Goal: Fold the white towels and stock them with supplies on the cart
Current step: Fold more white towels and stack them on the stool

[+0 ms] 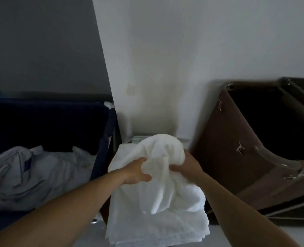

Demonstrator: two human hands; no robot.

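Note:
A crumpled white towel (162, 157) is bunched up in front of me, held from both sides. My left hand (136, 172) grips its left side and my right hand (186, 166) grips its right side, with the fingers of both sunk into the cloth. The towel hangs down over a stack of flat folded white towels (156, 229) lying below it at the bottom centre. Both of my forearms reach in from the lower corners.
A dark blue laundry bin (104, 122) on the left holds crumpled pale linen (31, 175). A brown cart bin (236, 139) with metal hooks stands at the right, dark inside. A white wall corner rises straight ahead. The scene is dim.

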